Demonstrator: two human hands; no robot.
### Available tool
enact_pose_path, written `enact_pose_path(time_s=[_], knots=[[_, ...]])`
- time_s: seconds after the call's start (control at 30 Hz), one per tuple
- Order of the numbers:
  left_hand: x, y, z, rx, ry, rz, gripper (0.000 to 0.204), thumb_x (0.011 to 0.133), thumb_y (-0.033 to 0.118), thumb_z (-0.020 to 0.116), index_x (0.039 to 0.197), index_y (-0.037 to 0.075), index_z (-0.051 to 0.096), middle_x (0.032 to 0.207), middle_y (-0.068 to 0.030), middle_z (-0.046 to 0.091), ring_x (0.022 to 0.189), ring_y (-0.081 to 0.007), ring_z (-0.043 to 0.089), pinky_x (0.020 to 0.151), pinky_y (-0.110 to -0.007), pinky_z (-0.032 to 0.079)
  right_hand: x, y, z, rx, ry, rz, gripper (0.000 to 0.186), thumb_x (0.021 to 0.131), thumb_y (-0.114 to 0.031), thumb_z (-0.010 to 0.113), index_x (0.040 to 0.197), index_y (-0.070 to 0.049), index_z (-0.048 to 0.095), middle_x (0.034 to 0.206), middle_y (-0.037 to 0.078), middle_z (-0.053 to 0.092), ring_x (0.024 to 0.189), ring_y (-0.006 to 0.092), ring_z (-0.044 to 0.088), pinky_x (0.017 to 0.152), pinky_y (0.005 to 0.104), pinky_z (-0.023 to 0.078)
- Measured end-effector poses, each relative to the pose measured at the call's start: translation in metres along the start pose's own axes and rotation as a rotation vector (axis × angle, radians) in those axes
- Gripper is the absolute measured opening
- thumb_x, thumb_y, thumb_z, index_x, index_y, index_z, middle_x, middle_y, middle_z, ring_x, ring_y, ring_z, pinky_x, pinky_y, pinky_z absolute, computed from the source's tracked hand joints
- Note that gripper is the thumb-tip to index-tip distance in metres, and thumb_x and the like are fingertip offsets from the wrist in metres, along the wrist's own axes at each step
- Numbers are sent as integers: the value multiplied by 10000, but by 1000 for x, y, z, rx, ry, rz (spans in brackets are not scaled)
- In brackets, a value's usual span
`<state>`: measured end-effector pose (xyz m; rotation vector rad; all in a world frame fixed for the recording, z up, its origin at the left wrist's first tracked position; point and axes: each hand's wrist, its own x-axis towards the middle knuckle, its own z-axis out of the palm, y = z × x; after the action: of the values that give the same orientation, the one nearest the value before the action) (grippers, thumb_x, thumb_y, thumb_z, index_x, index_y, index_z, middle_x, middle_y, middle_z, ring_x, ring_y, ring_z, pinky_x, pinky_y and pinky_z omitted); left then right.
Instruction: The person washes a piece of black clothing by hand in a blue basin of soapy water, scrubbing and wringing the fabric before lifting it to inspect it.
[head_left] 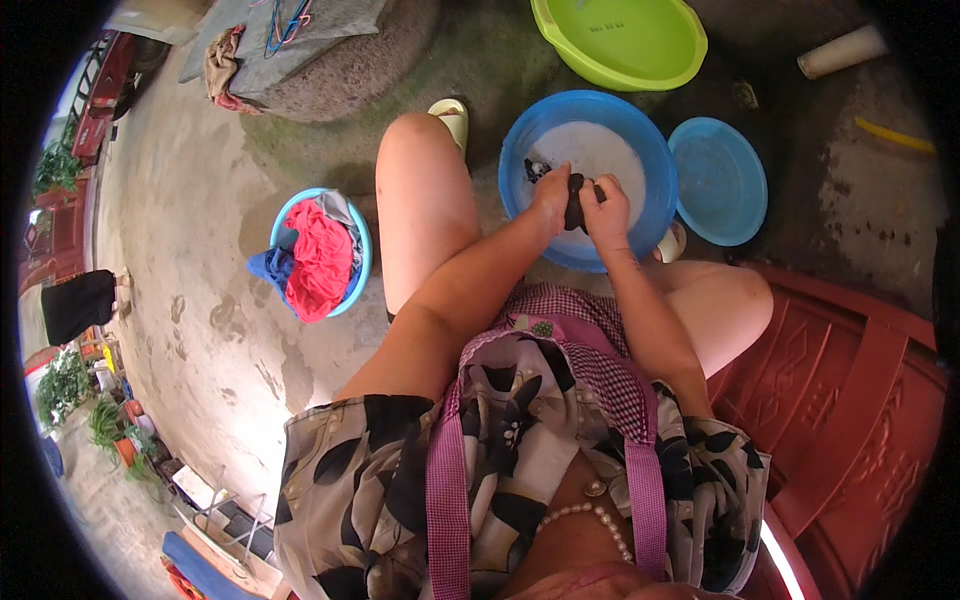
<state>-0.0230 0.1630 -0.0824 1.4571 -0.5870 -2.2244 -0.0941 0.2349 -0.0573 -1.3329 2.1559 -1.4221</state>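
Note:
Both hands are over a blue basin [640,150] of pale, cloudy water, gripping a bunched dark cloth [576,205] between them. My left hand [550,200] has its fingers closed on the cloth's left side, and my right hand [606,208] grips it from the right. A black-and-white piece of fabric [536,170] lies in the basin just beyond my left hand. The basin sits on the ground between my bent knees.
A light blue shallow basin [725,180] stands right, a green basin [620,35] ahead. A tub [355,280] of red and blue clothes is left of my leg. Beyond are a stone slab [320,40], a pipe [840,52], yellow hose [890,133] and potted plants [110,430].

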Motion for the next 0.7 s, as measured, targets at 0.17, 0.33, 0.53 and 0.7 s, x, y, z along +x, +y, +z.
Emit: enact_pose_path(time_s=[0.17,0.33,0.53,0.7], knots=[[0,7,-3,-126,-19,82,339,914,342,392,881,38,538,813,-94,567,679,-215,571,611,-363,475,5,-8,-3,182,-35,21,188,751,-87,576,664,8,440,672,137,450,606,302,462,587,348,402],[-8,14,-8,-84,-19,71,386,903,396,395,941,44,548,821,-101,578,698,-223,571,625,-386,472,2,-23,-1,239,-102,-45,134,753,-70,577,703,11,482,696,123,478,629,262,482,604,310,411],[71,-36,-37,-210,-211,-55,470,923,385,322,981,-6,577,864,-117,594,726,-190,555,660,-317,458,17,-37,-18,363,-30,89,103,822,-95,581,789,-3,546,805,29,545,763,112,482,712,246,405],[58,-27,-11,273,-393,70,226,820,152,467,801,6,638,602,-23,518,509,-120,474,456,-293,377,37,-33,-42,447,199,247,156,809,-144,604,842,5,571,849,43,555,785,132,502,730,267,432]])
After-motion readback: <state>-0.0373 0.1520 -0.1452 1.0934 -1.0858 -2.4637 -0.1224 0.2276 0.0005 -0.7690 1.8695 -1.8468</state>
